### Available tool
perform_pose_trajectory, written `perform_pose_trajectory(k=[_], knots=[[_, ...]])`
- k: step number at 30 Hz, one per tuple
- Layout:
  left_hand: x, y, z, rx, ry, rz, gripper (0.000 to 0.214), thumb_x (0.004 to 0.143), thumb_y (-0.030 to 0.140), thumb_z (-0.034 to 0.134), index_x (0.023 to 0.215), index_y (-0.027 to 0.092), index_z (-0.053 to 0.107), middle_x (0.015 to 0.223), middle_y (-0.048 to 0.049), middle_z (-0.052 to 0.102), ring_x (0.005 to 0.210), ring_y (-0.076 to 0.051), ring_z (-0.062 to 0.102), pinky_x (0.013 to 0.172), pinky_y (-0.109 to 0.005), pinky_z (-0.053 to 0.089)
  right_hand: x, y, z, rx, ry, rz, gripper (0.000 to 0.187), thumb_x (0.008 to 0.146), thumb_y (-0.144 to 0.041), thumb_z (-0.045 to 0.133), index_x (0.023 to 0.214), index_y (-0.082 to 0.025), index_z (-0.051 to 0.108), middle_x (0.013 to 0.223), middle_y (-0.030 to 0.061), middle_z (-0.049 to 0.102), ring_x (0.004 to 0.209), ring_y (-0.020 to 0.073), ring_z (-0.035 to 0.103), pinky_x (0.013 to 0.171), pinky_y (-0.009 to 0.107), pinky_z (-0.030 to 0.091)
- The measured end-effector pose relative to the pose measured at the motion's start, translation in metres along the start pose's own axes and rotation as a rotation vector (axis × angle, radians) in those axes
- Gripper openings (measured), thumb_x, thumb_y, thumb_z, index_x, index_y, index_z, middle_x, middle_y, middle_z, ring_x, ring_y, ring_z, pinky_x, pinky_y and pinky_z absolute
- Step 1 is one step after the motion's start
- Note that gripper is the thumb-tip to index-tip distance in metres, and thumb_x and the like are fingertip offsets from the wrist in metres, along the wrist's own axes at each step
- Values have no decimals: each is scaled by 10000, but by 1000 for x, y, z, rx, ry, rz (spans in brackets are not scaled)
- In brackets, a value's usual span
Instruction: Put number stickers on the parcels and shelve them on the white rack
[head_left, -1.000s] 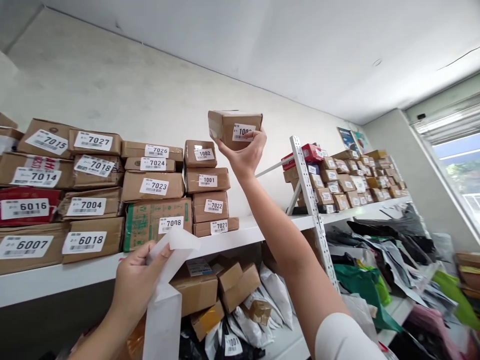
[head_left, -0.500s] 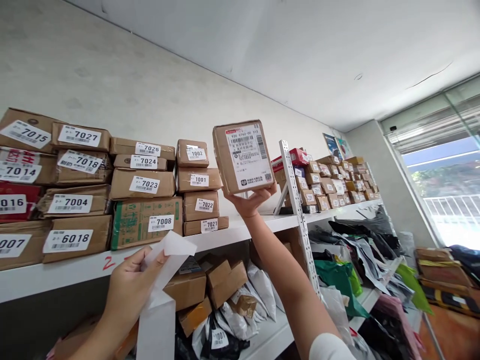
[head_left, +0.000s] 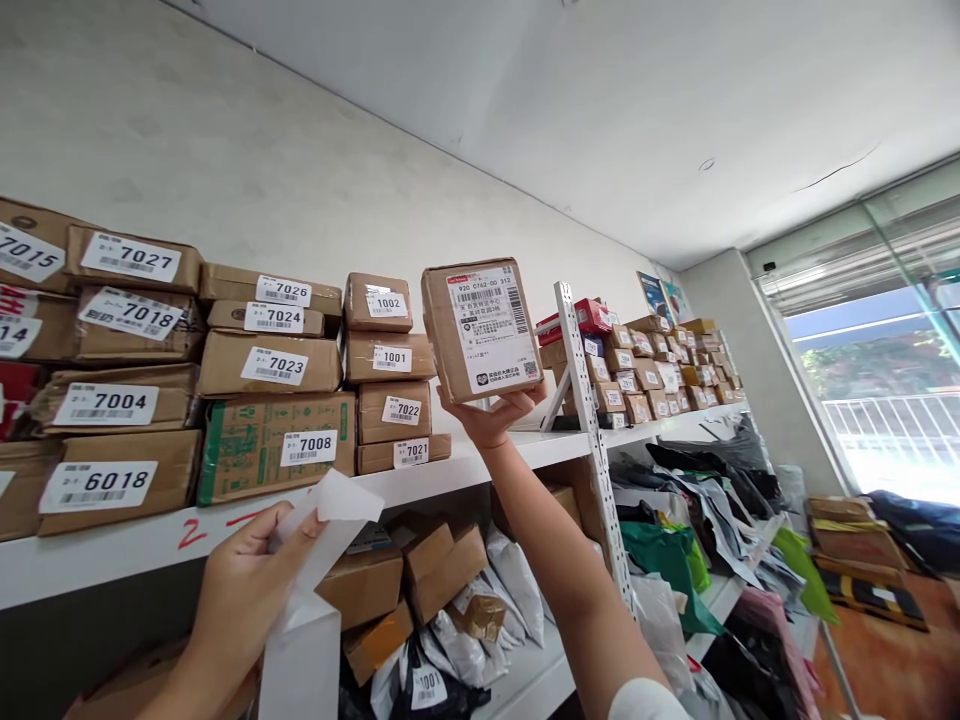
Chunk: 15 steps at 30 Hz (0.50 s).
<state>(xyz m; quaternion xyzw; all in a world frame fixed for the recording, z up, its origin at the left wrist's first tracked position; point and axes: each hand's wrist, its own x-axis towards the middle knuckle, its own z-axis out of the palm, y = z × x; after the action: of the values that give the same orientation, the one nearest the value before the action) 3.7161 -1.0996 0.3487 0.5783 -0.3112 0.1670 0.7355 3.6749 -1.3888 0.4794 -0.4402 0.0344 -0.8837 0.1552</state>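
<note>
Beside numbered boxes [head_left: 270, 385] already stacked on the shelf [head_left: 469, 463], the right hand [head_left: 496, 414] grips a not-yet-placed carton [head_left: 480, 330] while the left hand [head_left: 251, 575] pinches a paper strip [head_left: 301, 640].

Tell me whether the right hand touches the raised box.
Touching: the head view shows the right hand supporting the raised box along its bottom edge.

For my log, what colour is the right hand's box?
The box is brown; head view shows it best.
</note>
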Motion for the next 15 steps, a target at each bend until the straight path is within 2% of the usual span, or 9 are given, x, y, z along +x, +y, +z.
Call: perform_pose_trajectory(k=[2, 5, 8, 10, 12, 15], knots=[[3, -2, -2, 9, 16, 12, 589, 578, 674, 839, 689, 166, 565, 562, 62, 440, 539, -82, 341, 458, -161, 279, -2, -1, 1, -2, -47, 50, 981, 261, -565, 939, 827, -298, 183, 1335, 150, 296, 1507, 475, 115, 987, 804, 442], [5, -2, -2, 7, 22, 6, 548, 580, 620, 853, 687, 164, 569, 573, 59, 466, 546, -82, 356, 465, -157, 282, -4, -3, 0, -5, -42, 51, 994, 248, -537, 964, 841, -302, 203, 1336, 146, 284, 1507, 472, 112, 1019, 797, 420], [1, -1, 1, -20, 32, -17, 548, 542, 607, 868, 717, 166, 594, 585, 51, 476, 554, -92, 372, 466, -165, 304, -1, -13, -1, 8, -2, 33, 973, 293, -511, 977, 903, -308, 246, 1318, 153, 278, 1484, 451, 193, 1060, 746, 426], [-8, 0, 4, -49, 17, -18, 565, 571, 641, 843, 682, 171, 550, 578, 52, 432, 544, -88, 349, 460, -167, 287, 11, -29, 4, 78, 41, 13, 951, 381, -518, 957, 1015, -305, 281, 1328, 167, 271, 1459, 416, 253, 1093, 684, 436], [-19, 1, 8, -62, -20, -2, 588, 631, 672, 799, 647, 174, 486, 583, 54, 376, 543, -81, 314, 465, -166, 256, 34, -49, 19, 183, 94, -7, 941, 516, -561, 895, 1167, -278, 277, 1351, 185, 265, 1425, 379, 303, 1090, 624, 465], [-35, 0, 11, -36, -60, 27, 611, 670, 664, 774, 608, 178, 410, 602, 56, 309, 561, -77, 266, 490, -171, 225, 80, -83, 63, 261, 146, -14, 845, 736, -648, 722, 1306, -221, 267, 1358, 192, 271, 1366, 341, 374, 1006, 572, 537]])
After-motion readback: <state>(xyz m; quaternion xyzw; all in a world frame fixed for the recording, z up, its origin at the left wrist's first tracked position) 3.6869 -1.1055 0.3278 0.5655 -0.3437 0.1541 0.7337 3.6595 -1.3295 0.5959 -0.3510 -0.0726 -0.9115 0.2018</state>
